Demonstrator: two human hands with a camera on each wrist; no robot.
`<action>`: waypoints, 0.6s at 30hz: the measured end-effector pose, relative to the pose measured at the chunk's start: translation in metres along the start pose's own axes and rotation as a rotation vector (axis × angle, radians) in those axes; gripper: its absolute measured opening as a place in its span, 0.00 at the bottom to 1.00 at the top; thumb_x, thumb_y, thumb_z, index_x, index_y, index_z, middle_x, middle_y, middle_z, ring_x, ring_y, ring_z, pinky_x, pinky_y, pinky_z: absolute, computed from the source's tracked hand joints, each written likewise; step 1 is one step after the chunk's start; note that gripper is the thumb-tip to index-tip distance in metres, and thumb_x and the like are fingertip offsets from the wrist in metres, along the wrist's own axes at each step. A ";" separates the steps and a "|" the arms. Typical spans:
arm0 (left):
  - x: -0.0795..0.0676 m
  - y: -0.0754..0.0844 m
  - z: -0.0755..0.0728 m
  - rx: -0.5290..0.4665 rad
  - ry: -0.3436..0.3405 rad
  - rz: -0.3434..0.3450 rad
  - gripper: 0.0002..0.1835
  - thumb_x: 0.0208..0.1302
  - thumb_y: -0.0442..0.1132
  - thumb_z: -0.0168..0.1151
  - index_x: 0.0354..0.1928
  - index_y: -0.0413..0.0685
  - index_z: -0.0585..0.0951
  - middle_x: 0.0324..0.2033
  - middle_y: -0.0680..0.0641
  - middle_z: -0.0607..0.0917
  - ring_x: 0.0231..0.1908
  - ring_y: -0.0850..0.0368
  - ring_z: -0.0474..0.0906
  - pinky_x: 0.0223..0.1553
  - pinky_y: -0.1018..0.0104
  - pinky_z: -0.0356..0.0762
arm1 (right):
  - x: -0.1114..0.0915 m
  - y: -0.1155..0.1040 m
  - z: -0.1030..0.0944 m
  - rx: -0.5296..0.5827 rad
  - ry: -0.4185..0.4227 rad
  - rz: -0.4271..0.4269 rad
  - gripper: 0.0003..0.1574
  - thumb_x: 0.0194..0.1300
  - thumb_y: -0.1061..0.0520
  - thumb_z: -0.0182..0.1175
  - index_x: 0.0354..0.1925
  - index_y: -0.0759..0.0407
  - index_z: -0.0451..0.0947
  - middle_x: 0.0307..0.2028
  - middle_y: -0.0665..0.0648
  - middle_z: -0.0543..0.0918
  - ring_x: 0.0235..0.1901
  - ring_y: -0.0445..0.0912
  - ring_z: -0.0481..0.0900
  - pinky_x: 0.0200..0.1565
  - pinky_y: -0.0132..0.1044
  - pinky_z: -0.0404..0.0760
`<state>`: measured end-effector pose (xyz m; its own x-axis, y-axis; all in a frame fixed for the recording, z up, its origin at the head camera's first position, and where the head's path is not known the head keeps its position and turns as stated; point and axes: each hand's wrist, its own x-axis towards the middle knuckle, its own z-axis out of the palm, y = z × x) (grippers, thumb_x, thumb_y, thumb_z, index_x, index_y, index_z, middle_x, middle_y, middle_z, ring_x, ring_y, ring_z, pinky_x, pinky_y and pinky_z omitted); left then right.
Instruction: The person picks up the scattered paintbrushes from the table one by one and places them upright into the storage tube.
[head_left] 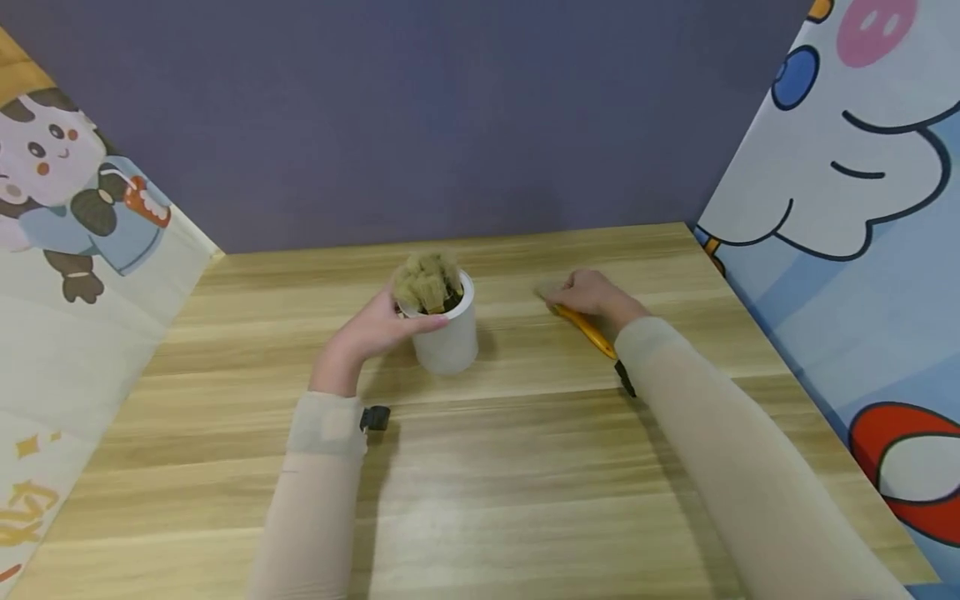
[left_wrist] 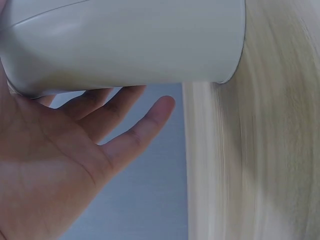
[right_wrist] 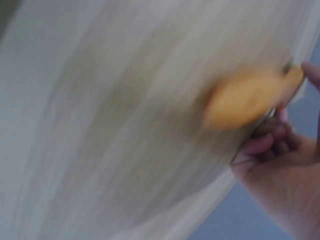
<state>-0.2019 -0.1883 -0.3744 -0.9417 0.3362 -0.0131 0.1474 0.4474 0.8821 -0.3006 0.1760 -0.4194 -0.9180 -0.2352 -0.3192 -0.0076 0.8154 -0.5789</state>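
A white cylindrical pot (head_left: 448,346) stands on the wooden table, packed with tan, bristle-like tufts (head_left: 427,282) that rise above its rim. My left hand (head_left: 378,329) holds the pot near the top, thumb across the front of the rim. In the left wrist view, the fingers (left_wrist: 137,137) of that hand reach behind the pot's smooth wall (left_wrist: 135,45). Off to the right, my right hand (head_left: 592,296) pinches a brush with an orange handle (head_left: 588,331) near its pale head, low over the table. The handle (right_wrist: 245,100) is blurred in the right wrist view and points away from the fingertips.
The light wood table (head_left: 480,483) ends at a dark grey-blue wall (head_left: 450,125) at the back. Printed cartoon panels stand at the left (head_left: 75,208) and right (head_left: 862,275) sides. A black strap end (head_left: 375,418) sticks out by the left cuff.
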 end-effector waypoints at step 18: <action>-0.005 0.002 0.003 -0.022 0.043 -0.025 0.52 0.61 0.51 0.80 0.82 0.61 0.58 0.78 0.45 0.67 0.79 0.44 0.62 0.81 0.38 0.58 | -0.159 -0.134 -0.049 0.323 0.637 -0.339 0.21 0.70 0.38 0.69 0.39 0.52 0.77 0.26 0.52 0.64 0.26 0.49 0.61 0.30 0.40 0.61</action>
<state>-0.1963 -0.1865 -0.3736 -0.9573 0.2886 -0.0155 0.1173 0.4368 0.8919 -0.1732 0.1299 -0.2542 -0.9373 -0.0161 0.3483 -0.3021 0.5363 -0.7881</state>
